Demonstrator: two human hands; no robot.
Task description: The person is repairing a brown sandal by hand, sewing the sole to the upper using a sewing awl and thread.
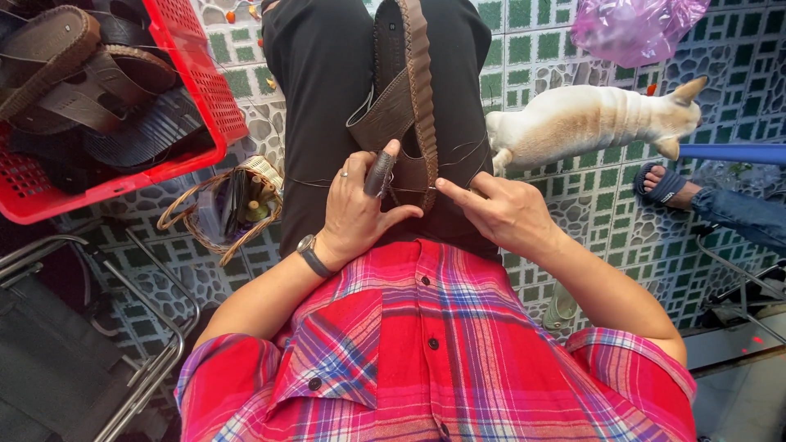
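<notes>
A brown leather sandal (405, 90) with a braided edge rests upright on my lap, between my black-trousered legs. My left hand (360, 209) rests against its heel end, with a dark leather guard on one finger and a ring on another. My right hand (495, 209) is at the sandal's right side, its thumb and forefinger pinched on a thin thread (458, 160) that runs to the sandal's edge. A dark watch sits on my left wrist. I wear a red plaid shirt.
A red plastic crate (205, 90) of brown sandals stands at the upper left. A small wicker basket (233, 209) of tools sits beside my left leg. A cream cat (589, 123) stands on the tiled floor at right, near another person's sandalled foot (665, 187). A pink plastic bag (634, 29) lies above.
</notes>
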